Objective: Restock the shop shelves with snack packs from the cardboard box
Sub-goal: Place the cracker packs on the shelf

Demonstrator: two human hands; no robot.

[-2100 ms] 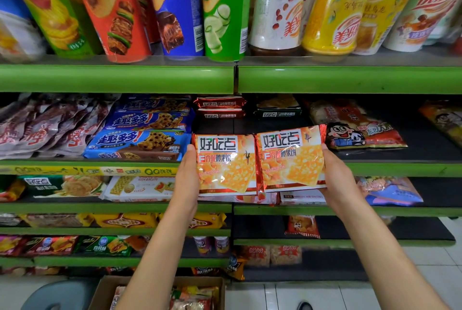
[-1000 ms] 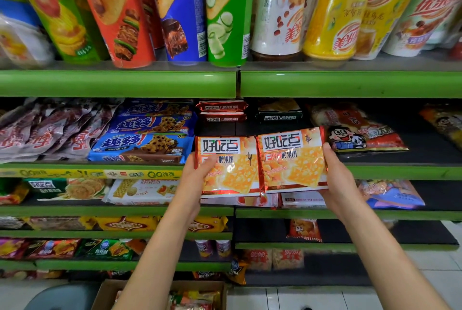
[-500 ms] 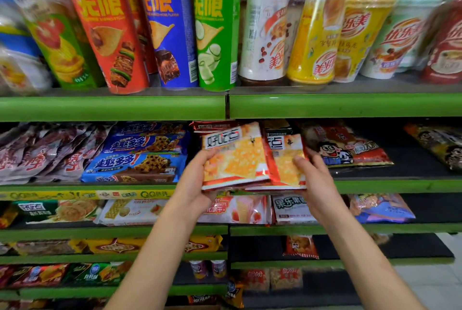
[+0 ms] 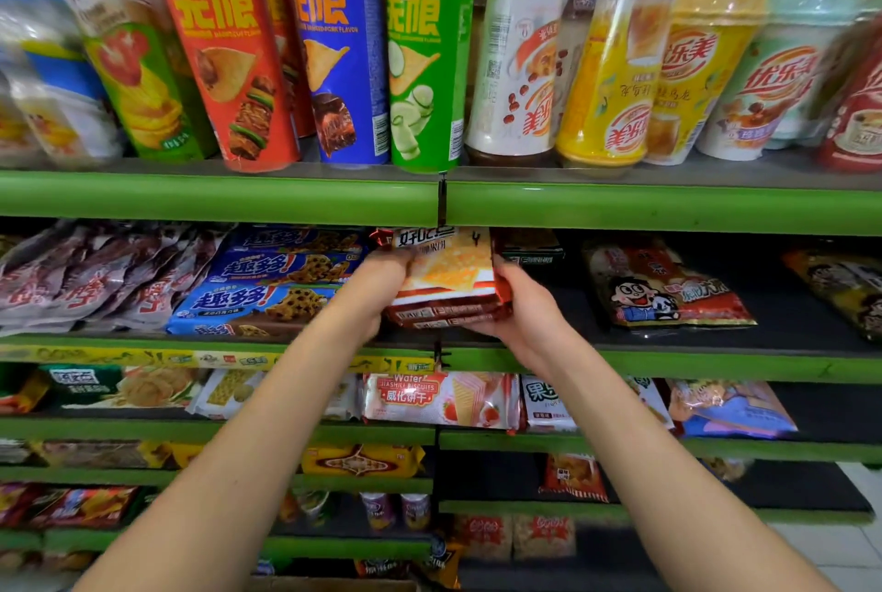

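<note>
The two cracker packs [image 4: 446,279] — side by side a second ago — are now stacked, left hand [image 4: 377,286] and right hand [image 4: 527,310] fingers clamped on their edges, just right of the blue cookie boxes [image 4: 267,300] — ready to shelve.

Your two cracker packs [image 4: 446,269], held side by side two seconds ago, are now stacked one over the other and pushed in under the green shelf edge [image 4: 620,207] at 12 o'clock. Your left hand [image 4: 377,291] and right hand [image 4: 530,310] have closed in, gripping the stack from 9 and 3 o'clock.
</note>
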